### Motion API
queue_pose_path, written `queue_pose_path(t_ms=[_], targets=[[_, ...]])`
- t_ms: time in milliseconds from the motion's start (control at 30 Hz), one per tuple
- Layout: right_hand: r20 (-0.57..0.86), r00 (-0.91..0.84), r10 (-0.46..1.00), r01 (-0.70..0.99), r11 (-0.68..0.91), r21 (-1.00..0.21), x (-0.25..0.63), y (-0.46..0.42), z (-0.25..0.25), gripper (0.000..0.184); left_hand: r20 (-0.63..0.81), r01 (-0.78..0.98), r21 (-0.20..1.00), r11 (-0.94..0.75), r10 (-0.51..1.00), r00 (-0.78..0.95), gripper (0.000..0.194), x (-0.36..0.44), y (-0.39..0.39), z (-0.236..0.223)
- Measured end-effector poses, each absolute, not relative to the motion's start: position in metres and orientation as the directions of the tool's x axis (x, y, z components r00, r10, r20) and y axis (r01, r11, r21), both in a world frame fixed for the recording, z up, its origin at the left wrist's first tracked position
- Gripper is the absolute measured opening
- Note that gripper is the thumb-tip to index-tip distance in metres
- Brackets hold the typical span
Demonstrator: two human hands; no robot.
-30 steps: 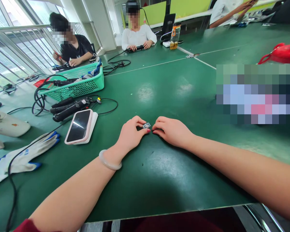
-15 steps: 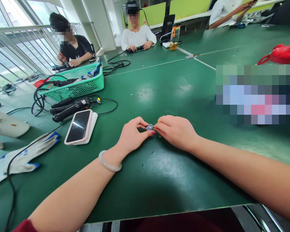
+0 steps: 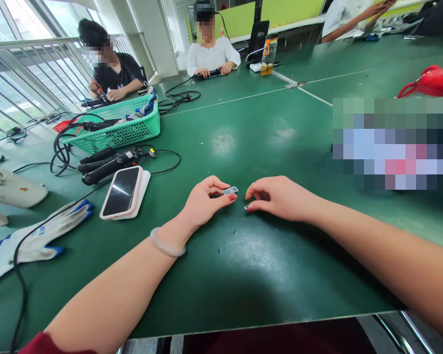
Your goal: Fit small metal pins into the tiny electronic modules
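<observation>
Circuit-like piece [image 3: 230,190], small and patterned, markings illegible; pinched between thumb and fingers of the left hand [image 3: 205,200], just above the green table [image 3: 221,275]. Right hand [image 3: 276,197] is apart from it, thumb and fingers parted, a tiny pale bit [image 3: 246,207] at the thumb tip; whether gripped cannot be determined.

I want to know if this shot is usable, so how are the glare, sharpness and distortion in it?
Head view: pale glare patches on the green table; small board too tiny to read; blocky pixelation hides an area at right; wide-angle stretching seems to lengthen the forearms.
</observation>
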State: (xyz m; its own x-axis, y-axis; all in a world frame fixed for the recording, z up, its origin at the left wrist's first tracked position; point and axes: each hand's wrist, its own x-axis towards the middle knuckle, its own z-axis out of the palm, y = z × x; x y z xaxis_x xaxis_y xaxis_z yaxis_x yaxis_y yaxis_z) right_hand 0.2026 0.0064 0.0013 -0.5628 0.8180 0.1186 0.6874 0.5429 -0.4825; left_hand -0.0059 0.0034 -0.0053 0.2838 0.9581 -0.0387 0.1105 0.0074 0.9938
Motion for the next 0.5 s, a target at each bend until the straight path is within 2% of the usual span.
queue_pose_path(t_ms=[67, 133, 500], targets=[[-0.016, -0.582, 0.813, 0.716, 0.503, -0.484, 0.203, 0.009, 0.000, 0.016, -0.042, 0.132, 0.991, 0.005, 0.958, 0.284, 0.029, -0.006, 0.004, -0.006], [-0.042, -0.585, 0.810, 0.727, 0.501, -0.468, 0.200, 0.010, -0.002, 0.010, -0.040, 0.153, 0.988, -0.005, 0.956, 0.290, 0.029, -0.006, 0.004, -0.006], [0.083, -0.564, 0.822, 0.696, 0.527, -0.487, 0.191, 0.012, -0.007, 0.018, -0.038, 0.228, 0.973, -0.037, 0.949, 0.313, 0.028, -0.007, 0.005, -0.008]])
